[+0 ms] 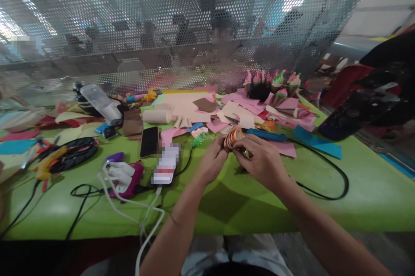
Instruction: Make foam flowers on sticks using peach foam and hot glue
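Above the front middle of the green table, my left hand [214, 159] and my right hand [261, 157] meet at a small orange-and-cream striped swirl [234, 136], shaped like an ice-cream top. The fingers of both hands are closed around its lower part and hide it there. Just behind my right hand lies a blue-handled corded tool [267, 135], its cable looping to the right. Pink and peach craft sheets [241, 106] are heaped beyond my hands. A green wrapped piece [199, 139] lies left of the swirl.
Ice-cream-cone crafts [279, 79] stand at the back right, near a dark bottle [359, 107]. On the left are a phone [149, 142], a lit phone [167, 164] with a white cable, a purple power strip [138, 176] and a yellow glue gun [52, 163]. A perforated metal screen [181, 21] borders the back.
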### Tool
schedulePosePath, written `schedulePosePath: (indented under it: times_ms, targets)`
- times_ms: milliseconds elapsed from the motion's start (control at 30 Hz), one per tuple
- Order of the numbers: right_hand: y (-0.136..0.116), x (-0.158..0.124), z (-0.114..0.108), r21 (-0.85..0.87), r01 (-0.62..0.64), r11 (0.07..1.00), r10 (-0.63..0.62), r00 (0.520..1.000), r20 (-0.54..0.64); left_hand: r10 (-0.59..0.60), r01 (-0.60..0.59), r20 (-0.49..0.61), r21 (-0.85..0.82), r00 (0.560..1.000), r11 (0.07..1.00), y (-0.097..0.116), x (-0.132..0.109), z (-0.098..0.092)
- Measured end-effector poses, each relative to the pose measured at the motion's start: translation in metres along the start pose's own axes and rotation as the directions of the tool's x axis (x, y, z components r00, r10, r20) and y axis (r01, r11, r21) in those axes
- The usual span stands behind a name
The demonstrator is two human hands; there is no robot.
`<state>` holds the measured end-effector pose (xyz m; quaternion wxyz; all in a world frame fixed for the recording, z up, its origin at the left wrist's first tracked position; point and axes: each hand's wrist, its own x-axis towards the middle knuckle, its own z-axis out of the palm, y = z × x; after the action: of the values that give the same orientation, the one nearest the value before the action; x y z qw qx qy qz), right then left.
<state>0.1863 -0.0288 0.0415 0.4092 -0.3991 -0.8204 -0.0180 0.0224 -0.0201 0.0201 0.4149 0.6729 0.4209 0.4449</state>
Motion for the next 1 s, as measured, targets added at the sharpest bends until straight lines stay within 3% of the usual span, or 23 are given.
schedulePosePath:
  times_ms: [233,667,1000]
  targets:
    - [-0.002,0.001,-0.002,0.035,-0.012,0.999,0.011,1.0,0.014,0.002,-0.002,0.023,-0.005,1.0,1.0,0.001,-0.001,0.0]
    - [-0.001,0.002,-0.003,0.051,-0.02,0.998,0.018,0.999,0.051,-0.02,0.034,0.063,-0.238,0.998,0.971,-0.004,0.0,0.0]
    - [0.0,0.002,-0.006,0.076,-0.039,0.996,0.031,0.994,0.101,-0.06,0.079,0.106,-0.187,0.993,0.979,0.006,-0.001,-0.004]
